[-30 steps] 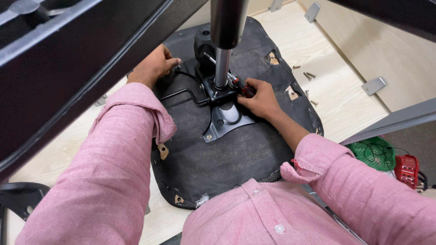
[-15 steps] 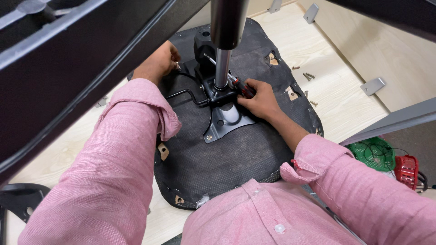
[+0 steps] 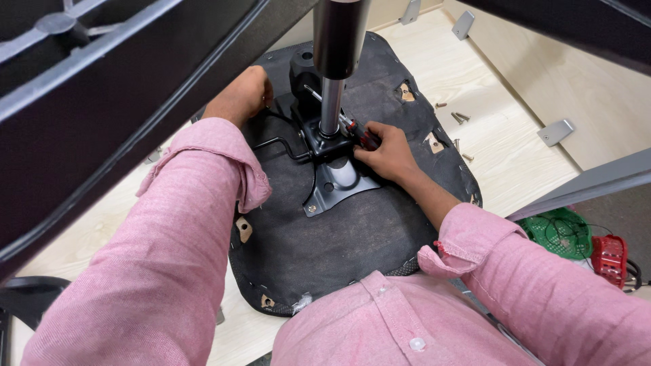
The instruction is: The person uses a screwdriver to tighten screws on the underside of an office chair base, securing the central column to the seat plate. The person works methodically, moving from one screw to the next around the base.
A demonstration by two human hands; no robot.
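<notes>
Against the foot of the metal column (image 3: 330, 108), my right hand (image 3: 385, 152) has its fingers closed on a small screwdriver with a red-and-black handle (image 3: 366, 139) — its shaft runs up and left past the column's base. That base sits in a black metal mounting plate (image 3: 336, 179), which lies on the dark fabric underside of a chair seat (image 3: 339, 237) turned bottom-up in front of me. My left hand (image 3: 237, 95) is curled at the far left edge of the seat, close to a black lever rod (image 3: 281, 141) that bends out from the mechanism; whether the fingers are gripping anything I cannot tell, since they fold out of sight. Both my arms are in pink shirt sleeves.

Beyond the seat, on the pale wooden board (image 3: 488, 135) beneath it, a few loose screws (image 3: 460, 117) lie near the seat's right edge, and grey metal brackets (image 3: 556, 131) sit on the board's raised side. Farther right, near my elbow, there is a green mesh basket (image 3: 559, 234) and just beside it a red plastic object (image 3: 610, 257) — too small to identify.
</notes>
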